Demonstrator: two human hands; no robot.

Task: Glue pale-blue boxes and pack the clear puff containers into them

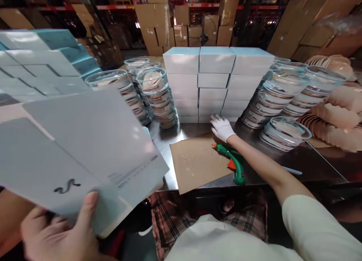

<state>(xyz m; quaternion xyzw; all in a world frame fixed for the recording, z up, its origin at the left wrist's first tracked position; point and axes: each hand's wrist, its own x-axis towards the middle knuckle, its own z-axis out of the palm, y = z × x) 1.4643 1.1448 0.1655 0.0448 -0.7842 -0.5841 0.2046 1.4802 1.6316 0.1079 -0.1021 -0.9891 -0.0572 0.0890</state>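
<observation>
My left hand [60, 234], bare, grips the lower edge of a white cardboard box [93, 129] at the left. The thumb presses on its face; the other fingers are partly hidden. That face carries a black squiggle and small printed lines. My right hand [222, 129], in a white glove, reaches forward with fingers stretched out. Its fingertips are at the foot of a stack of white boxes [213, 80]. Below that hand a green hot glue gun [232, 163] with an orange nozzle and trigger lies partly on a brown cardboard sheet [195, 163].
Stacked round glass dishes [160, 95] flank the boxes, with more glass dishes [285, 132] at right. Piles of pale scalloped pieces [336, 110] lie at the far right. More white boxes [36, 68] stand at left. Another forearm [13, 215] shows at the left edge.
</observation>
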